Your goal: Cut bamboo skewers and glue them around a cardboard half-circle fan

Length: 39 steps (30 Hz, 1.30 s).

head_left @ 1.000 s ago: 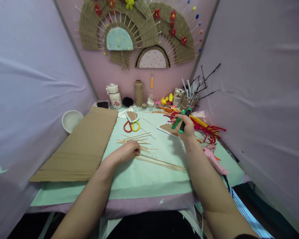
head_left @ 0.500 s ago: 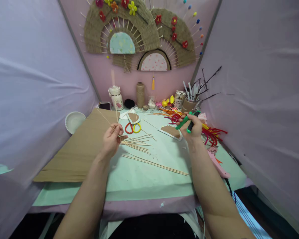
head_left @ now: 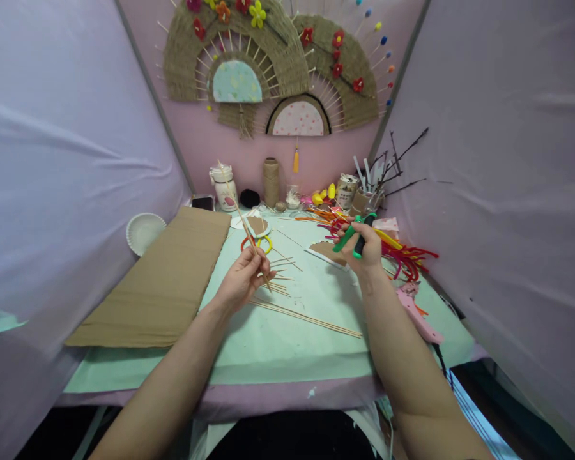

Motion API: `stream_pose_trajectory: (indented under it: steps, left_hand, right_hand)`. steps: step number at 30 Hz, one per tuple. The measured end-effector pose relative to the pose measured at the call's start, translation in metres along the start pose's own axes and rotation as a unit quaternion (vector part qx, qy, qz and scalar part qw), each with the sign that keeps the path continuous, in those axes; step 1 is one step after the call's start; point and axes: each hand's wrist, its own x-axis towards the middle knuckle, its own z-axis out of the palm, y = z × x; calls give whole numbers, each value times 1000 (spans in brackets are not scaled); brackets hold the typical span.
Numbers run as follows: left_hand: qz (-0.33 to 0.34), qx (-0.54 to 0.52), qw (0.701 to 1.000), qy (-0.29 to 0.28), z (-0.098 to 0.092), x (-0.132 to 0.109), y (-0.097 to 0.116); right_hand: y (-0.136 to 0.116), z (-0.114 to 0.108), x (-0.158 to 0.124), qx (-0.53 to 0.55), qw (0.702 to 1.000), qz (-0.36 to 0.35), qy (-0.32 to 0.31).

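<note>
Sticks (head_left: 246, 227), thin and pale, are slanting up toward the far left from the left hand (head_left: 242, 278), which is pinching them between its closed fingers. Their lower ends are poking out beneath that hand, and it is hovering over the middle of the bench (head_left: 268, 358). The right hand (head_left: 370, 250) is gripping a green-and-black tool (head_left: 345, 238), its fingers wrapping around the handles; whether the tool's jaws are opening or closing, the view is not showing clearly. Short sticks (head_left: 278, 289) are lying loosely spread just right of the left hand, and longer sticks (head_left: 311, 319) are stretching across the bench nearer the body. Scissors (head_left: 269, 241) with red and yellow handles are resting just beyond the left hand, partly hidden behind the held sticks. A half-round cardboard piece (head_left: 322, 249) with a white edge is lying just left of the right hand. On the left, a large cardboard sheet (head_left: 163, 281) is covering part of the bench, and a white dish (head_left: 145, 234) is sitting beside it. On the right, red and yellow fuzzy stems (head_left: 407, 259) are piling up, with a pink glue gun (head_left: 418, 314) lying nearer.
</note>
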Motion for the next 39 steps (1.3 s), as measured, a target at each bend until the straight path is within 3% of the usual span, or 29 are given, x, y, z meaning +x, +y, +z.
stream_pose_trajectory:
  steps: [9,18,25,32,36,39]
  left_hand:
    - [-35,132,990,12,1,-4,1]
    - [29,308,951,-16,7,-5,-4]
    - [41,369,929,15,2,-4,-6]
    - [-26,327,943,50,-1,-4,-1]
    - [8,341,939,54,0,-4,-6]
    - [44,390,919,40,1,-5,-9]
  right_hand:
    - [1,0,-1,-9,1000,2,-2]
    - [1,3,-3,2,1000,12,2]
    - [-1,5,-4,-5,1000,17,-10]
    - [0,5,-4,-15,1000,20,-15]
    - [1,5,-4,-11,1000,22,-9]
    - [1,5,-4,-8,999,28,-13]
